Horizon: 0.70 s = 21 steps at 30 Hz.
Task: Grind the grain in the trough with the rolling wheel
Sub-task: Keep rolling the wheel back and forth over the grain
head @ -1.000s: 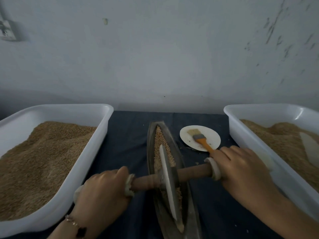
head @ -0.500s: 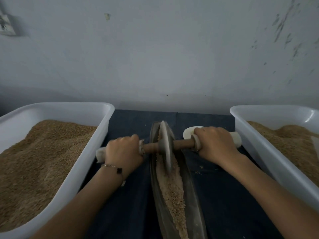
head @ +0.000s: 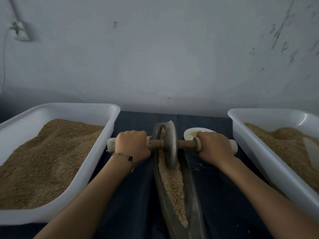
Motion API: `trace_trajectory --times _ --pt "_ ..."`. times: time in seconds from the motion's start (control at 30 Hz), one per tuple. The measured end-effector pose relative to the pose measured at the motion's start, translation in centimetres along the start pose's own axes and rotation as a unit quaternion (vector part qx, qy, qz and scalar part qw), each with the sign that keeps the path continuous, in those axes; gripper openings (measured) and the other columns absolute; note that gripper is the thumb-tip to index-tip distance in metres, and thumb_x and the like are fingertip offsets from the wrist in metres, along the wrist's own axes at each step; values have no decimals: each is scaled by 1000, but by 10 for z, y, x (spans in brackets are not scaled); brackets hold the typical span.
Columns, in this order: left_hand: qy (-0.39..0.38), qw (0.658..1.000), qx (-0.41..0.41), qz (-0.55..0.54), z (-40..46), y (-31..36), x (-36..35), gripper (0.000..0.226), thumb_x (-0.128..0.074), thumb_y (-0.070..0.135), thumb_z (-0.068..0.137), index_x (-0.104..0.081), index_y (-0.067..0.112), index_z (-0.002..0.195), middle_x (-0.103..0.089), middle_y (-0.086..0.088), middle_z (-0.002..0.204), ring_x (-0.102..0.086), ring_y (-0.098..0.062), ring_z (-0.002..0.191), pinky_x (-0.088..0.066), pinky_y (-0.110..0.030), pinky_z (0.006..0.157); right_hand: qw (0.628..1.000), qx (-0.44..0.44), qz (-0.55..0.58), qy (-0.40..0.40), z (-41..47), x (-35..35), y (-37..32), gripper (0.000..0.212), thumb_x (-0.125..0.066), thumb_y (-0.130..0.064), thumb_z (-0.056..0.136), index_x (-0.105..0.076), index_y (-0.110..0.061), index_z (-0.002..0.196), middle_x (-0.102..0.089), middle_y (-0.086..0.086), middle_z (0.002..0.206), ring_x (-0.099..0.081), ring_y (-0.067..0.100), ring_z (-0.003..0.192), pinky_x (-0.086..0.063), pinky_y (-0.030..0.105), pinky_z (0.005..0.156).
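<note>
A long narrow metal trough lies lengthwise on the dark cloth, with crushed grain along its bottom. The grey rolling wheel stands upright in the trough's far end on a wooden axle. My left hand grips the axle's left handle. My right hand grips the right handle. Both arms are stretched forward. White handle ends stick out beyond each fist.
A white tub heaped with brown grain stands on the left, a second white tub of grain on the right. A small white plate lies behind my right hand. A grey wall rises just beyond the table.
The wheel rolled from the trough's near part up to its far end as both arms stretched out, uncovering the grain in the near part; over the last half second it barely moved.
</note>
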<state>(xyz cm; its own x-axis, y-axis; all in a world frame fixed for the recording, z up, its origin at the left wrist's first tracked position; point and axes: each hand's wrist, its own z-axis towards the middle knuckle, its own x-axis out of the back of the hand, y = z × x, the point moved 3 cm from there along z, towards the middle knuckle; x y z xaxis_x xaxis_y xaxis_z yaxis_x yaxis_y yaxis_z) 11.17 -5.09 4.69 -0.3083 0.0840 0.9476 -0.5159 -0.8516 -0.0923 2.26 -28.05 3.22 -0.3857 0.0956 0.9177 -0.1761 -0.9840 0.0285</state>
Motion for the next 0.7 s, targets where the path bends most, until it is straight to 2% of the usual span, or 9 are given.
trace_trajectory --times 0.1,0.17,0.23,0.3,0.4,0.53,0.6,0.67,0.7 --pt "-20 1000 0 -24 -15 1 4 25 -52 41 87 -39 27 71 -51 10 68 -48 -6 59 -41 -24 59 999 15 -37 -3 -6 15 -7 14 -61 -25 76 -47 -27 80 -58 -8 79 -46 15 68 -34 31 60" --pt "-52 997 2 -55 -35 1 8 19 -53 40 87 -44 28 76 -53 10 71 -52 -6 64 -48 -24 64 997 42 -67 -4 -19 27 -13 14 -63 -26 76 -51 -26 85 -60 -8 85 -52 15 73 -37 30 63" --pt "-94 992 6 -87 -59 -1 10 13 -52 40 86 -47 30 79 -55 10 74 -56 -6 68 -51 -27 69 993 76 -86 23 -40 42 -20 24 -74 -23 66 -58 -24 83 -61 -6 80 -56 18 71 -35 30 60" --pt "-116 989 7 -93 -84 -2 14 14 -48 43 85 -47 30 80 -56 11 75 -57 -6 72 -52 -28 71 990 102 -59 79 -64 63 -25 37 -86 -15 47 -58 -20 71 -58 -5 65 -54 18 57 -29 27 54" --pt "-122 989 4 -88 -113 0 25 19 -44 48 82 -41 31 76 -54 13 74 -57 -5 73 -44 -22 62 986 128 -47 93 -93 83 -27 43 -86 -10 37 -57 -21 66 -52 -7 59 -49 16 51 -30 27 50" --pt "-107 993 -8 -55 -120 4 35 25 -41 51 81 -30 32 70 -46 14 71 -57 -7 77 -24 -21 49 992 117 -31 21 -99 89 -25 46 -86 -15 29 -57 -27 63 -50 -10 55 -48 10 47 -30 22 46" --pt "-102 993 -7 -54 -110 7 30 24 -43 47 82 -30 31 69 -44 14 69 -54 -7 71 -24 -21 49 991 122 -43 -34 -90 84 -31 42 -84 -24 45 -54 -32 74 -56 -10 67 -51 7 59 -27 20 54" --pt "-92 994 0 -65 -95 6 22 24 -45 45 83 -32 31 69 -44 14 68 -49 -5 66 -26 -22 51 990 112 -47 -71 -75 72 -33 28 -69 -28 70 -50 -35 89 -58 -12 87 -51 7 78 -27 24 63" --pt "-91 993 3 -77 -85 5 17 23 -47 44 83 -34 32 69 -46 15 69 -47 -4 63 -27 -22 51 992 102 -37 -71 -66 66 -34 25 -66 -27 74 -49 -34 91 -59 -12 91 -52 9 82 -27 25 65"
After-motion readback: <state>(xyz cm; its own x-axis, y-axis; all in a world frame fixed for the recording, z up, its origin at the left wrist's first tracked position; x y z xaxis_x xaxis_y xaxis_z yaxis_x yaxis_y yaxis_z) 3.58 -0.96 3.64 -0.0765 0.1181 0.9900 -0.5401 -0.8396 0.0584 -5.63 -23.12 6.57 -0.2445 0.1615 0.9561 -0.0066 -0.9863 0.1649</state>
